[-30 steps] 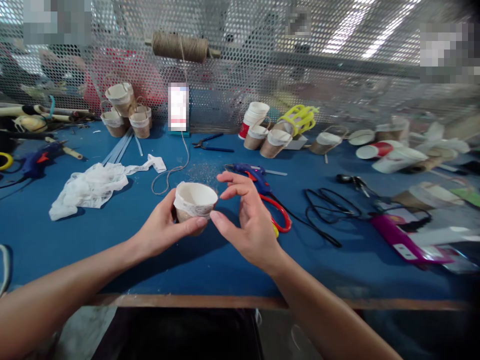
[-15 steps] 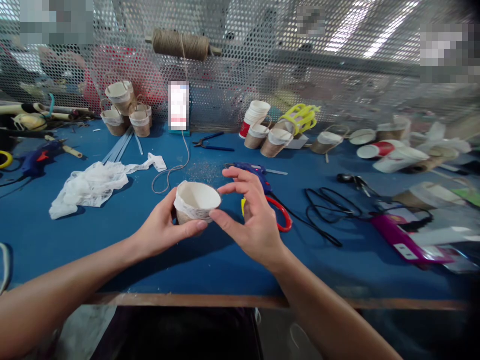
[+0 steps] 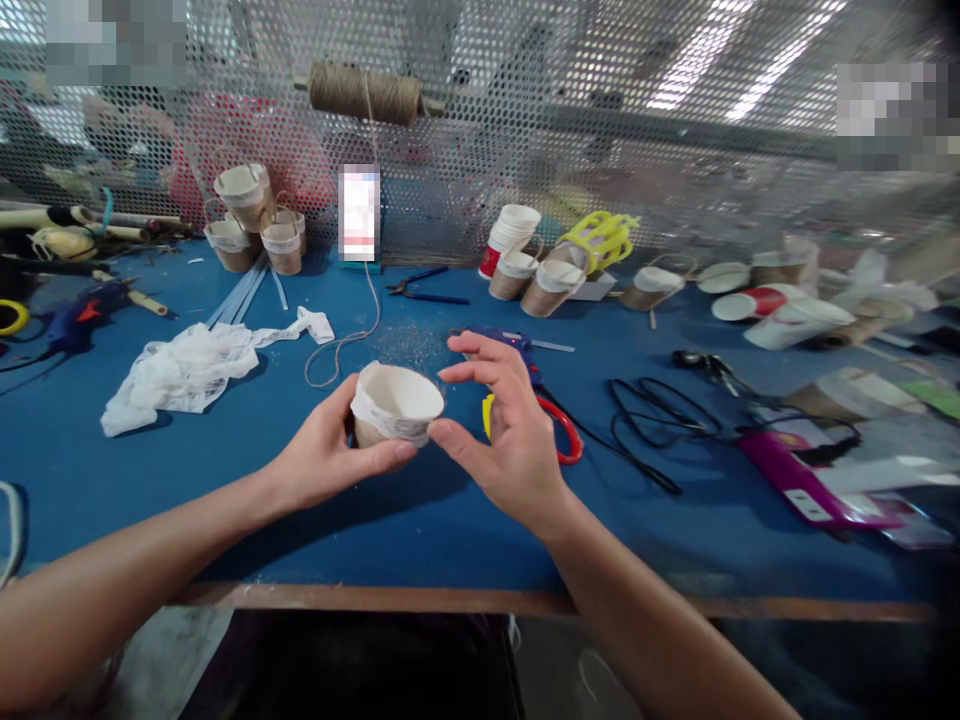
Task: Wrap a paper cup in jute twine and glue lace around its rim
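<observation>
My left hand point(image 3: 330, 445) is wrapped round a paper cup point(image 3: 390, 425) covered in brown burlap, with white lace round its rim. The cup is tilted, its mouth partly facing me, and is held over the blue table. Close to the cup's right side is my right hand point(image 3: 506, 430), its thumb and fingers spread apart. The thumb tip is at the lace edge; whether it touches, I cannot tell. Behind the right hand lie scissors with a red handle point(image 3: 566, 430) and a blue glue gun point(image 3: 517, 345), both partly hidden.
White lace point(image 3: 180, 375) lies heaped at left, near clear glue sticks point(image 3: 240, 290). Blue-handled pliers point(image 3: 427, 290) are at the back. Finished burlap cups point(image 3: 240, 235) stand stacked back left, others point(image 3: 551, 290) back right. A purple power strip point(image 3: 795, 480) and black cables point(image 3: 652, 420) occupy the right.
Almost nothing has changed. The right thumb has drawn slightly away from the cup's lace edge; the left hand keeps its grip on the cup.
</observation>
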The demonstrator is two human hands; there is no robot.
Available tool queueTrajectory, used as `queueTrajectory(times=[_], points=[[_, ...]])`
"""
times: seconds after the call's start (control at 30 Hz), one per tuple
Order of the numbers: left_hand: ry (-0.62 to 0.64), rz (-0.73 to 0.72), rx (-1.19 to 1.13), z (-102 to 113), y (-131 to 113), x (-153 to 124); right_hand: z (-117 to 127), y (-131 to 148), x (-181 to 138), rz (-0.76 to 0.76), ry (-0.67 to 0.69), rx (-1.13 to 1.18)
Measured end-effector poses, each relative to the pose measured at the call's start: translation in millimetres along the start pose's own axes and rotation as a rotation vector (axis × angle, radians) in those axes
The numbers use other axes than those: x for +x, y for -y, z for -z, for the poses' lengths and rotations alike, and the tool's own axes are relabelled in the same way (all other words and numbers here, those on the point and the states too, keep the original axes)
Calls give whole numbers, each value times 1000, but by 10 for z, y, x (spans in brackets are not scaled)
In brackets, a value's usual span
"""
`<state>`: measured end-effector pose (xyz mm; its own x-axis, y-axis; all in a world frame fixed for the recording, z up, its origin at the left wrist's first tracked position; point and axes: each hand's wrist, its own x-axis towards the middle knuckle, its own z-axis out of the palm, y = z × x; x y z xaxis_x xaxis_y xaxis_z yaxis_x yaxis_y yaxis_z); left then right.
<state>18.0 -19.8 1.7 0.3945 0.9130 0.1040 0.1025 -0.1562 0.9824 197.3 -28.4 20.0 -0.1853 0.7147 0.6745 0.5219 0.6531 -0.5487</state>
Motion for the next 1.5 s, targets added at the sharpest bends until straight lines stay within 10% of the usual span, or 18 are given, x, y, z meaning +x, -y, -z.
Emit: queueTrajectory(times=[1.2, 1.5], points=[[-66, -295, 656, -29, 100, -4, -116, 120, -73, 100, 112, -29], [240, -274, 169, 63, 44, -36, 22, -28, 3, -181, -117, 164]])
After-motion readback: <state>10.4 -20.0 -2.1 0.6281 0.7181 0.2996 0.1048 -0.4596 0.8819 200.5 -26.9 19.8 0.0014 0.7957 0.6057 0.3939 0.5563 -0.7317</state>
